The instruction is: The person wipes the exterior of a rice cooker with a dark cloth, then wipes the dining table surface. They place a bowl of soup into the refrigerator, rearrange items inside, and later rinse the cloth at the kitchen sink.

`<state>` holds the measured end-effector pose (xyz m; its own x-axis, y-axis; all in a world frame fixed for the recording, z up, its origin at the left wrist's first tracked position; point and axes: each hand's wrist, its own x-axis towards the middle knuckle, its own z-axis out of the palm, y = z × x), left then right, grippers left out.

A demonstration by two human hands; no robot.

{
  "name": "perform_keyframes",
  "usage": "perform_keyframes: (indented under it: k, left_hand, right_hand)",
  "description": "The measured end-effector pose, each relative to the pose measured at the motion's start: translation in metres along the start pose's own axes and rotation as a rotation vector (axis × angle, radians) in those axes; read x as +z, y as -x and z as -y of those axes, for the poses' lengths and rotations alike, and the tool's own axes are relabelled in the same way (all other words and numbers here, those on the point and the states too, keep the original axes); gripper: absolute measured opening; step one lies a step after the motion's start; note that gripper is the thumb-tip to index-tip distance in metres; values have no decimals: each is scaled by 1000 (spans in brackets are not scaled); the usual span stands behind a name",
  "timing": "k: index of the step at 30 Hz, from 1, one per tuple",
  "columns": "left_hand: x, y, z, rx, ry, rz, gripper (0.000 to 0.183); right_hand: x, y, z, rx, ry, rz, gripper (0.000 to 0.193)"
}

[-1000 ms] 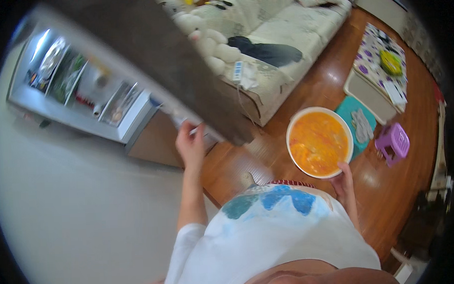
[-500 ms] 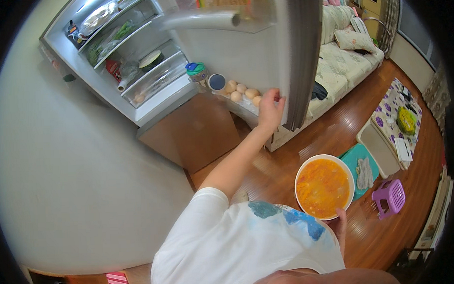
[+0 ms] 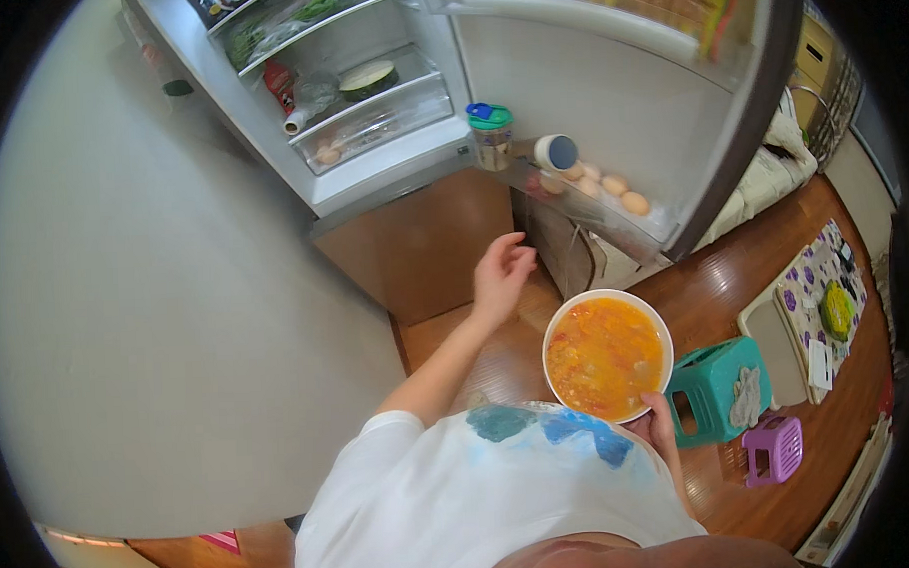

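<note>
In my right hand is a round white bowl full of orange-red soup with bits in it. The thumb lies over the near rim; the other fingers are mostly hidden under the bowl. My left hand hovers in front of the fridge, its fingers loosely bent and apart, holding nothing. Beyond it the fridge door stands wide. Several eggs, a white jar with a dark lid and a clear container with a green-blue lid sit in the door's lowest rack.
Inside the fridge, a cut melon-like piece lies on a shelf above a clear drawer. At right are a green stool with a grey cloth, a purple stool and a low table with a patterned cover.
My left hand has let go of the door's edge and drawn back toward me. The door now stands wider, swung to the right. The bowl remains in my right hand.
</note>
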<state>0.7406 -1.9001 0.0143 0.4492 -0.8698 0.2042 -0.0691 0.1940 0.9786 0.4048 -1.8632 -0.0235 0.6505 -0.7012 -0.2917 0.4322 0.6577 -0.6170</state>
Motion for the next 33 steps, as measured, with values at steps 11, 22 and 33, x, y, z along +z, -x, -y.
perform_keyframes:
  k: [11, 22, 33]
  left_hand:
    - [-262, 15, 15, -273, 22, -484, 35]
    - [-333, -102, 30, -73, -101, -492, 39]
    - [-366, -262, 8, 104, -222, -473, 41]
  right_hand:
    - [125, -167, -34, 141, 60, 53, 59]
    - [245, -308, -2, 214, 165, 212, 63]
    - [305, -425, 39, 318, 218, 308, 59]
